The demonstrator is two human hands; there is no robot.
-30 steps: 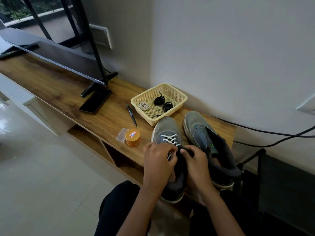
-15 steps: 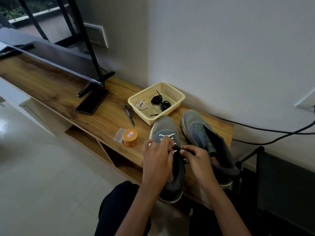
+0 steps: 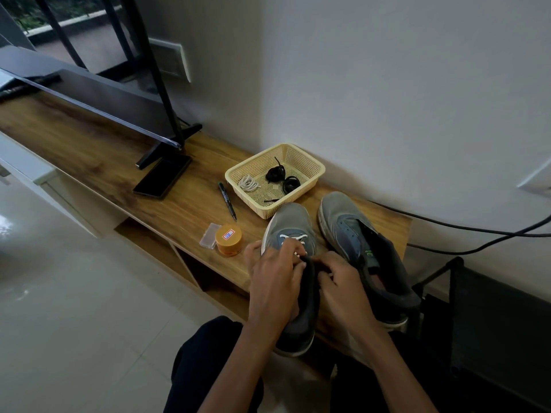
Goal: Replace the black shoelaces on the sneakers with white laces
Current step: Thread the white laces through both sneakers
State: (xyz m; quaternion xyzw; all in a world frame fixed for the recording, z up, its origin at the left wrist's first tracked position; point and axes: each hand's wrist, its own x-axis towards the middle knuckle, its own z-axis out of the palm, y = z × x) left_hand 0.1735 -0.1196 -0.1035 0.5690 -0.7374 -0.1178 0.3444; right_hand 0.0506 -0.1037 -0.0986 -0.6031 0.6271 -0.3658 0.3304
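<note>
Since a second ago the left hand (image 3: pixel 274 272) has slid forward over the lacing of the grey, white-soled laced sneaker (image 3: pixel 290 222). Only the front crossings of the flat white lace (image 3: pixel 293 237) now show beyond its knuckles, where more rows showed before. The right hand (image 3: pixel 340 278) has barely shifted.

Both hands meet over the middle of this shoe, left on its left side, right on its right, fingertips almost touching. The left hand's fingers are curled down and pinch the white lace just behind the visible crossings. The right hand's fingers are curled onto the laced sneaker at the edge of its black padded opening. Whether a lace end also lies in them I cannot tell.

The shoe sits on the long brown wooden shelf (image 3: pixel 104 150), toe toward the wall and heel overhanging the near edge above the person's lap. Just beside it on the right stands the matching grey unlaced sneaker (image 3: pixel 343 219), its eyelets bare and its tongue spread open.

Just beyond the laced toe is a pale yellow plastic mesh basket (image 3: pixel 316 167). It holds a coiled white spare lace (image 3: pixel 248 183) and two bundled black laces (image 3: pixel 277 174).

Left of the shoes lie a black pen (image 3: pixel 227 201), a round orange jar (image 3: pixel 229 240) and a small clear plastic case (image 3: pixel 208 235). Farther left, a black phone (image 3: pixel 162 177) lies by the foot of a flat black television (image 3: pixel 89 93).
</note>
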